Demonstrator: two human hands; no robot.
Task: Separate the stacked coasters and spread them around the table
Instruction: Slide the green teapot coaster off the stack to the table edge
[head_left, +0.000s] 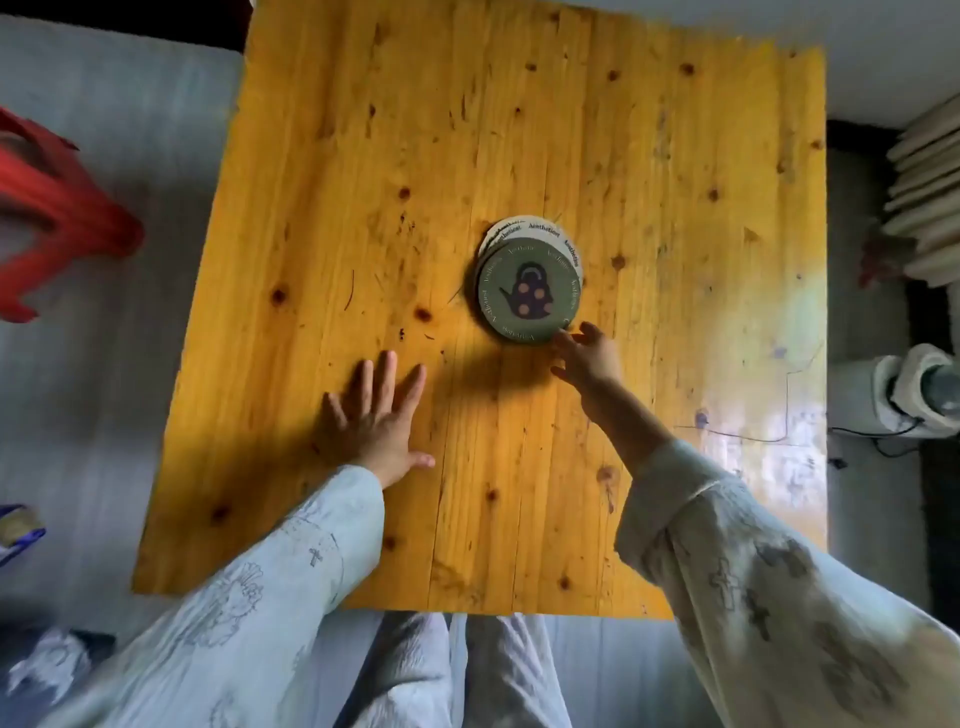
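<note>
A stack of round coasters (529, 283) lies near the middle of the yellow wooden table (363, 156). The top coaster is green with a dark teapot picture; pale coasters with printed text stick out from under it at the far side. My right hand (587, 356) reaches to the stack's near right edge, fingers spread, fingertips touching or almost touching the rim of the green coaster. My left hand (376, 415) rests flat on the table to the left of the stack, fingers apart, holding nothing.
A red plastic stool (62, 208) stands on the floor left of the table. Stacked pale boards (924, 197) and a white appliance with a cable (904, 395) sit on the right. My legs are at the table's near edge.
</note>
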